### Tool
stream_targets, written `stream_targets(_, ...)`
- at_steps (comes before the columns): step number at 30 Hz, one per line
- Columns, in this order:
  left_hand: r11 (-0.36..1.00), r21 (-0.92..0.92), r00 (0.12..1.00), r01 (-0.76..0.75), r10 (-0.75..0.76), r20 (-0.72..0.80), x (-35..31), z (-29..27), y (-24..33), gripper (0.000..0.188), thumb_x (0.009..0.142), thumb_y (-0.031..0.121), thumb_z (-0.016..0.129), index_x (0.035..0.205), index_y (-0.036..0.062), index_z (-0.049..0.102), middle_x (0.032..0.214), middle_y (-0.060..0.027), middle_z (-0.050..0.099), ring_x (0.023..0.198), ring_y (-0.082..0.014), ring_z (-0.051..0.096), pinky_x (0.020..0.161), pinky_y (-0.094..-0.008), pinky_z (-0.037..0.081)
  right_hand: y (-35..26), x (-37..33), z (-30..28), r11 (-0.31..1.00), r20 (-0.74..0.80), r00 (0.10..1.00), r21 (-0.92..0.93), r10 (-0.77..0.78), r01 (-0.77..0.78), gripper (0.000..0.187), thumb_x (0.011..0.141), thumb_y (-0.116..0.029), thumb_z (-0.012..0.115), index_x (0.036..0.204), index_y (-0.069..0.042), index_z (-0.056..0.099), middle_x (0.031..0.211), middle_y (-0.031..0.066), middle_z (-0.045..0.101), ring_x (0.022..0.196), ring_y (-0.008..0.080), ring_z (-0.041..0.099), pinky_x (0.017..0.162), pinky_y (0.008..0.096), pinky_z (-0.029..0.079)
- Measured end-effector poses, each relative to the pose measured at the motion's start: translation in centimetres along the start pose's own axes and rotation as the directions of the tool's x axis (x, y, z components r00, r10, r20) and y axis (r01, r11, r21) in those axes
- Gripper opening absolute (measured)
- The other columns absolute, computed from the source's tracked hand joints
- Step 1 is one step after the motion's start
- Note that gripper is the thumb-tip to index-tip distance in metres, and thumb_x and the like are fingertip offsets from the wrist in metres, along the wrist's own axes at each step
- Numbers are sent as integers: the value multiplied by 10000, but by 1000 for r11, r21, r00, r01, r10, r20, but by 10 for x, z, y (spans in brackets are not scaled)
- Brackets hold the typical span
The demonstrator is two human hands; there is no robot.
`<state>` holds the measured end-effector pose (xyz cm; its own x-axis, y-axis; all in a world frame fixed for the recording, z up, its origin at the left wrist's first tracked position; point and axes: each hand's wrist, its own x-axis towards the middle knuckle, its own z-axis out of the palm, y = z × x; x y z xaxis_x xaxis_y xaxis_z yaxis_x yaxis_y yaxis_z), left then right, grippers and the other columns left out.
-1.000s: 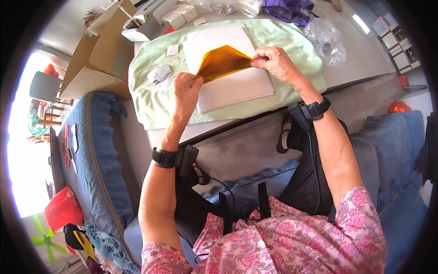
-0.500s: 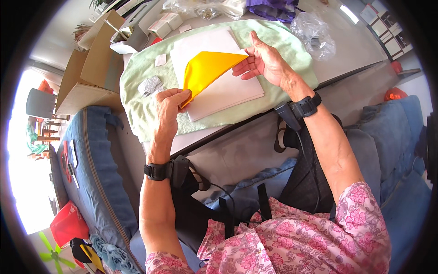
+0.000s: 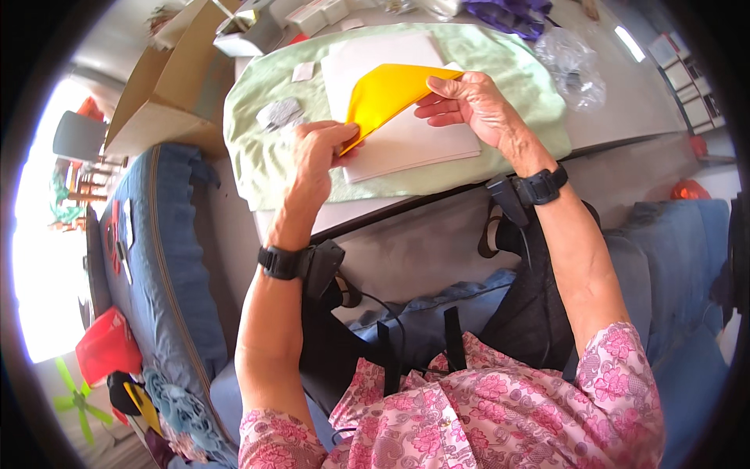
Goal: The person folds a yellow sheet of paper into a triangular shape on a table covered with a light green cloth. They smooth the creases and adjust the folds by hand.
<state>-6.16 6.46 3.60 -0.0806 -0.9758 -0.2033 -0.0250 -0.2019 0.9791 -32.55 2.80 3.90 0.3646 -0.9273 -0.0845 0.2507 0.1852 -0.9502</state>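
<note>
A folded yellow sheet [image 3: 394,90] with a sloping, pointed outline is stretched between my hands; I cannot tell whether it is paper or cloth. My left hand [image 3: 316,152] pinches its lower left corner between thumb and fingers. At the opposite, upper right corner, my right hand [image 3: 476,109] grips the tip with thumb and index finger, the other fingers curled beneath. Under the yellow sheet lies a stack of large white sheets [image 3: 418,152]. These rest on a pale green towel [image 3: 250,148] spread over the table.
A crumpled grey-white cloth [image 3: 280,115] and a small pale square [image 3: 303,72] lie on the towel's left part. An open cardboard box [image 3: 168,102] stands to the left. Clear plastic bags [image 3: 574,66] and a purple bag [image 3: 512,16] are at the far right.
My right hand's thumb, raised before with the fingers spread, has come down onto the yellow sheet's corner. My left hand keeps its pinch. The whole view has shifted slightly.
</note>
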Motion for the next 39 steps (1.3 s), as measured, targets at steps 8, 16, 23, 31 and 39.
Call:
stream_targets(8,1000,27,999,14,-15,30,-3,7,4,214,862,139,647,851,-67,704,765,-133,690,643,-143,609,611,-241,493,12,2,29,997,-54,995,10,83,-83,396,843,-219,764,1129,16,626,960,159,715,807,239,735,673,315,609)
stream_targets(16,996,-88,1000,2,-2,0,-6,14,7,338,912,281,645,869,-51,696,769,-126,690,613,-126,604,573,-230,474,19,6,34,994,-124,991,95,58,-47,343,834,-172,756,1093,16,632,913,156,714,788,250,733,674,315,609)
stream_targets(23,992,-120,999,-27,31,35,-7,13,6,325,883,285,686,828,-35,694,728,-98,692,583,-98,604,545,-224,464,18,10,29,989,-187,982,150,28,1,316,837,-172,754,1068,15,644,897,161,712,789,264,730,686,315,608)
stream_targets(31,992,-111,998,-58,60,11,-7,18,2,211,892,156,670,792,-29,684,696,-92,688,542,-99,594,502,-215,449,18,9,28,989,-198,980,150,10,20,303,832,-165,757,1050,18,654,896,155,716,798,257,730,675,302,605)
stream_targets(39,995,-37,996,-92,93,12,-9,17,3,228,909,181,671,806,-22,684,712,-89,691,558,-94,599,520,-206,459,15,8,30,991,-214,977,130,-1,29,242,878,-166,715,1041,3,659,917,118,707,800,229,722,657,268,589)
